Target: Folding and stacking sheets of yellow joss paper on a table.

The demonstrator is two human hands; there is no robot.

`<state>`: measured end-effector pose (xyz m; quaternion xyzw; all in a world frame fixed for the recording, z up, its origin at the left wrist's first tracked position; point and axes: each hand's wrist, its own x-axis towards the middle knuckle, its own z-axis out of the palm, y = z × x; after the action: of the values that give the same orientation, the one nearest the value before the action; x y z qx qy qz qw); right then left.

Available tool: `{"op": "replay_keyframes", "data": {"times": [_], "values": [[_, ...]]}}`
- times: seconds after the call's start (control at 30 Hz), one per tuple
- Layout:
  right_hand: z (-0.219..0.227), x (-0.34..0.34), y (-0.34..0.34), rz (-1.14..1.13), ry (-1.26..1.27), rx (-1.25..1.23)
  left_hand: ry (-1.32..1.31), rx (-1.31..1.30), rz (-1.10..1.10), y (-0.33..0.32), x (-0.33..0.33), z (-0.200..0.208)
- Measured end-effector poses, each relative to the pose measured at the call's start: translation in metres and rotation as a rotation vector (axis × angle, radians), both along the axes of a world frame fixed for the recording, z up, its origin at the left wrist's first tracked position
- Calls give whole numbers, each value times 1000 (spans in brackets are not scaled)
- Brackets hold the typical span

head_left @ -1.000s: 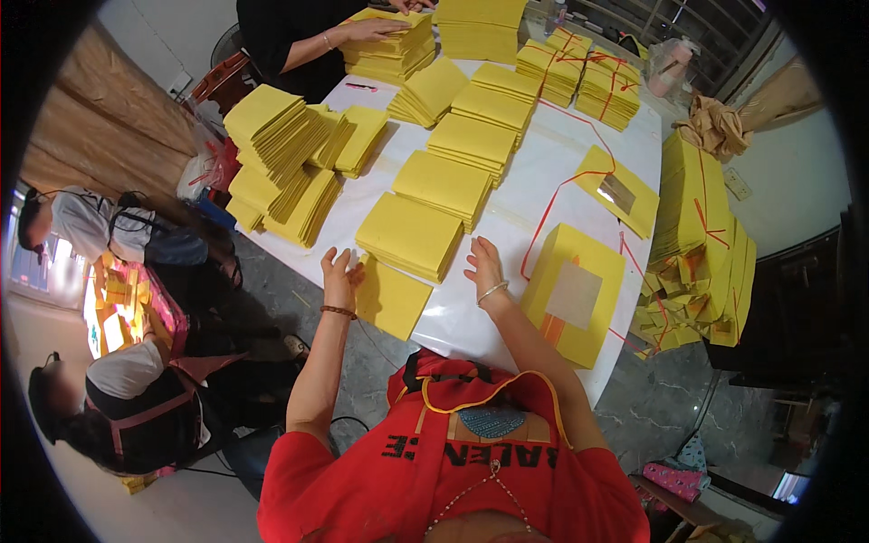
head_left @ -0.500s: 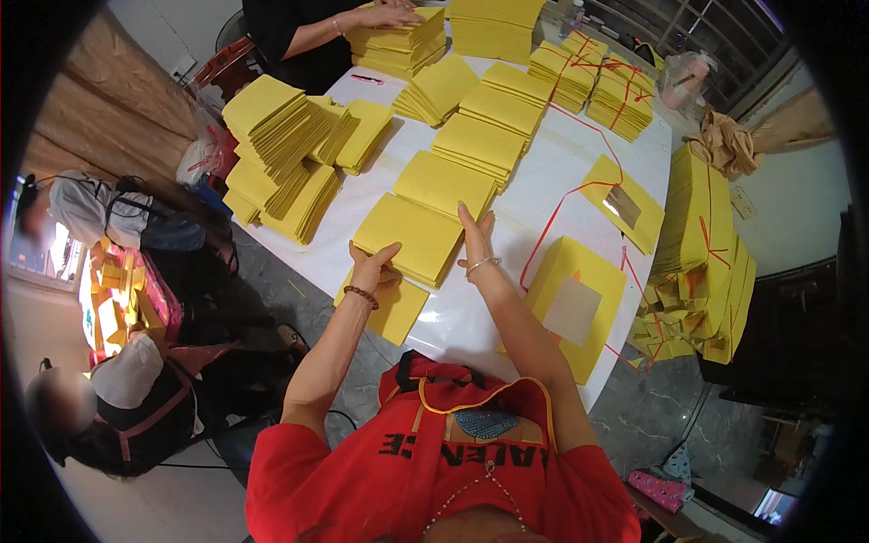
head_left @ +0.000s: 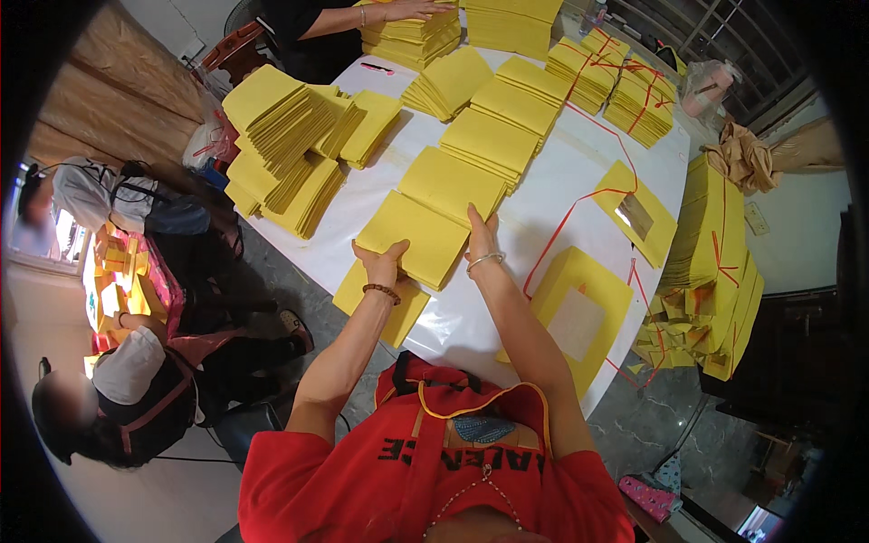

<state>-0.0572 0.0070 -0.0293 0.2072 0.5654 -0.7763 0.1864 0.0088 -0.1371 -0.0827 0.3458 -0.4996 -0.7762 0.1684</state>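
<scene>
Tabletop (head_left: 543, 195), white and glossy, spreads under rows of yellow paper stacks, with a grey floor (head_left: 272, 271) showing past its edge at nine o'clock. Taking the whole view as a dial, a brown curtain (head_left: 118, 100) hangs at ten o'clock and a dark window grille (head_left: 715, 36) sits between one and two. A seated person (head_left: 136, 389) is at eight o'clock, while a co-worker's hand (head_left: 416, 9) rests on a tall pile (head_left: 407, 41) at twelve. Bundles tied with red string (head_left: 638, 100) stand between one and two o'clock; a yellow piece with a pale panel (head_left: 579, 317) lies just past three. Nearest the wearer is the near stack (head_left: 416, 237), at the close end of a row running off toward one o'clock. Left hand (head_left: 382, 262) grips its near left corner, thumb inward, so the stack lies toward one o'clock from that hand. Right hand (head_left: 482, 231) clasps the opposite edge, with the stack at nine o'clock from it. How hard either presses cannot be told. A flat yellow piece (head_left: 389, 317) lies at seven o'clock from the stack, partly covered by the left hand.
</scene>
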Motion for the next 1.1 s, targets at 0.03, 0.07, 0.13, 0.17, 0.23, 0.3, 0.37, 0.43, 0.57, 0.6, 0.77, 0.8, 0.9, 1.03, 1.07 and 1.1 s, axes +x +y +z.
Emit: {"op": "replay_keyframes", "data": {"times": [0.03,0.07,0.13,0.17,0.23,0.3,0.37,0.43,0.57,0.6,0.77,0.8,0.9,1.03,1.07,1.1], "values": [[-5,-3,1,7,-7,19,-2,-1,-2,4,-2,6],[-11,-5,2,14,-15,38,-28,-21,2,7,-3,11],[-32,-15,1,-25,16,-23,-55,-43,5,12,-7,19],[-43,-18,3,-64,49,-81,-81,-18,-4,15,-10,21],[-26,-12,0,-14,4,-11,-116,12,12,11,-8,20],[-26,-10,0,20,-35,60,-108,-8,-6,11,-7,20],[-49,-13,-3,-88,55,-2,-79,-18,-9,12,-10,13],[-35,-8,-5,-29,28,34,-64,-24,27,6,-6,4],[-46,-10,1,-17,-56,117,-28,-107,43,6,-7,1],[-47,-4,1,-11,-77,94,-26,-68,48,7,-5,4],[-45,35,5,-27,-129,130,-273,23,-83,3,19,52],[-34,46,6,-17,-170,112,-251,-4,-119,-6,29,54],[-36,66,13,13,-165,68,-185,-320,-177,-45,66,27],[-40,85,11,59,-166,81,-258,-809,20,-82,119,-47],[-42,87,10,72,-162,87,-333,-592,41,-73,124,-45],[-41,90,10,71,-163,86,-333,-592,40,-64,127,-37]]}}
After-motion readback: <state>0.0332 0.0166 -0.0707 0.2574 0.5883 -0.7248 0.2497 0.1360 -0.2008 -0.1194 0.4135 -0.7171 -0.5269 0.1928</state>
